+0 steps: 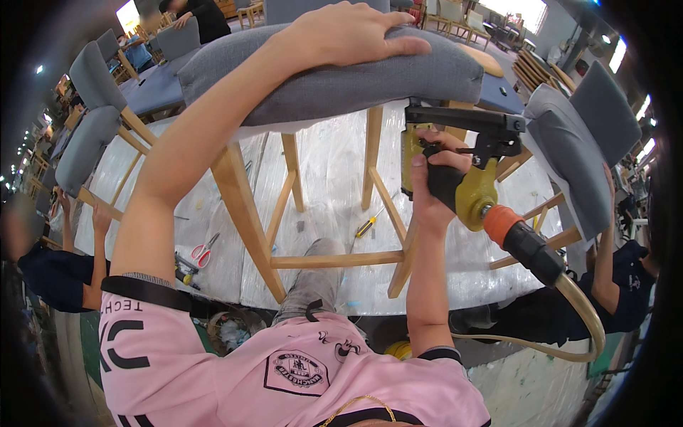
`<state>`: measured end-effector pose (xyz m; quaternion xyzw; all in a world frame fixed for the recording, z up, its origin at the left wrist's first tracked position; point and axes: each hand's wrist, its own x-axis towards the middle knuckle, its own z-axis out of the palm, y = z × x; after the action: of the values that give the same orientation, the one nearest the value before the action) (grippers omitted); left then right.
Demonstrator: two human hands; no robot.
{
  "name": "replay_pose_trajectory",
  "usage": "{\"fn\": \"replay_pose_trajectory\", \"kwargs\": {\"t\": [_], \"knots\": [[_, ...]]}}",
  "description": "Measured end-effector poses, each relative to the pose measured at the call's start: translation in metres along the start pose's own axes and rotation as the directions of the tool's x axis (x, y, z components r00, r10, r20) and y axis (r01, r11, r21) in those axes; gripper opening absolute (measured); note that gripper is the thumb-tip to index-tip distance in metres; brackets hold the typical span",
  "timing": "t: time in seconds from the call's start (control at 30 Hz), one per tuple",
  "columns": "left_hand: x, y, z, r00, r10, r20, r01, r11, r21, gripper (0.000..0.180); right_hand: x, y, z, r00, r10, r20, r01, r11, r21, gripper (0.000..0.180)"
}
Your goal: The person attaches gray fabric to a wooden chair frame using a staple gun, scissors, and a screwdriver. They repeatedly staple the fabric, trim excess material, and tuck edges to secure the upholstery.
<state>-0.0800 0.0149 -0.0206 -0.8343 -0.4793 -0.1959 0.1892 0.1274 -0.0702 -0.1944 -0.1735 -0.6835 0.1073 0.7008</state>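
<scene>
In front of me stands a wooden-framed chair with a grey upholstered seat (pixel 370 82), its pale wooden legs (pixel 249 213) coming down toward me. My left hand (pixel 348 35) lies across the top of the seat, fingers spread, with the forearm over its left part. My right hand (pixel 435 167) grips a yellow and black pneumatic staple gun (pixel 478 192) by its handle. The gun's nose is close to the lower edge of the seat, at right; whether it touches cannot be made out. White lining shows under the fabric's edge.
A hose (pixel 597 334) loops from the gun at lower right. Red-handled scissors (pixel 205 250) and a yellow screwdriver (pixel 367 226) lie on the plastic-covered surface (pixel 334 149). Other grey chairs (pixel 92 78) stand on both sides, with one person (pixel 64 274) at left and another (pixel 619 285) at right.
</scene>
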Motion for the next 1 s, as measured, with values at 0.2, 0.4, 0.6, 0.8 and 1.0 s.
{"fn": "replay_pose_trajectory", "kwargs": {"t": [0.2,0.4,0.6,0.8,1.0], "knots": [[-0.036,0.042,-0.033,0.987,0.128,0.102,-0.135,0.989,0.065,0.086,-0.011,0.007,0.000,0.999,-0.044,-0.016,0.045,0.997,0.064,0.025],[-0.063,0.039,0.003,0.935,0.305,-0.182,-0.222,0.902,0.370,0.082,-0.025,0.006,0.004,0.994,-0.106,-0.031,0.108,0.992,0.071,0.024],[-0.069,0.055,-0.010,0.949,0.295,-0.113,-0.249,0.918,0.310,0.084,-0.028,0.001,0.007,0.997,-0.065,0.039,0.066,0.997,-0.049,0.027],[-0.075,0.066,-0.009,0.940,0.313,-0.133,-0.236,0.882,0.409,0.086,-0.029,-0.017,0.008,0.999,0.001,0.039,0.001,0.998,-0.064,0.025],[-0.083,0.065,0.012,0.914,0.321,-0.249,-0.158,0.845,0.511,0.100,-0.055,-0.007,0.020,0.997,-0.028,-0.078,0.026,0.999,-0.030,0.025]]}}
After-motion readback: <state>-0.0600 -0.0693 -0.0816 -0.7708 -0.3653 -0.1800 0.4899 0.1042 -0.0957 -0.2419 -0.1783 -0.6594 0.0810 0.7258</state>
